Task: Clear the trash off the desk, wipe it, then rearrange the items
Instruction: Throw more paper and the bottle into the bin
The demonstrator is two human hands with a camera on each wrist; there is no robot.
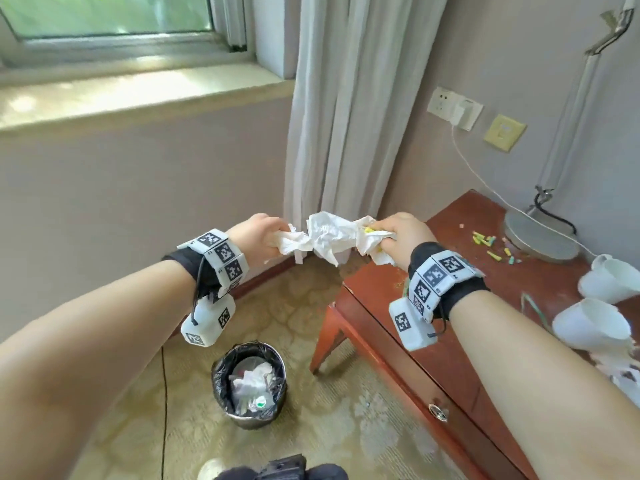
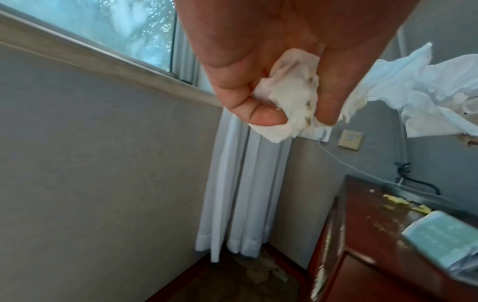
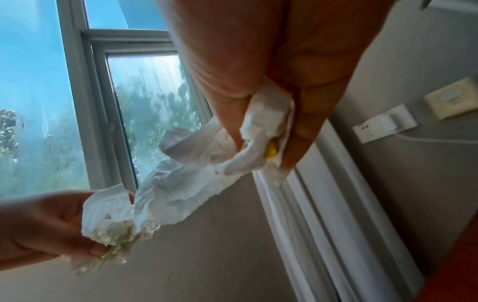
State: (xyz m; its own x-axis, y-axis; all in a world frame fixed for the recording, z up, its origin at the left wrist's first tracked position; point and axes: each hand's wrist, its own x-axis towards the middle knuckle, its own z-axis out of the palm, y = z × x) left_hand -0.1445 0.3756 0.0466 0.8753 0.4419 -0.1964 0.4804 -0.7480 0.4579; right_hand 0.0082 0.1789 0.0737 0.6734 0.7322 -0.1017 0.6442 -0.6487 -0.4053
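Observation:
A crumpled white tissue [image 1: 329, 237] is stretched between both hands in the air, beside the desk's left corner. My left hand [image 1: 263, 237] grips its left end [image 2: 292, 98]; crumbs cling to that end [image 3: 113, 235]. My right hand [image 1: 398, 237] grips the right end [image 3: 264, 130], with a yellow scrap [image 3: 270, 150] caught in the folds. Below on the carpet stands a bin [image 1: 249, 386] with a black liner, holding tissues. The red-brown wooden desk [image 1: 450, 341] still carries coloured scraps [image 1: 491, 245] near the lamp base.
White paper cups [image 1: 602, 306] lie tipped at the desk's right edge. A grey lamp base [image 1: 540, 233] and a white charger cable [image 1: 474, 174] sit at the back. A light-blue pack [image 2: 444, 241] lies on the desk. Curtains [image 1: 346, 116] hang in the corner.

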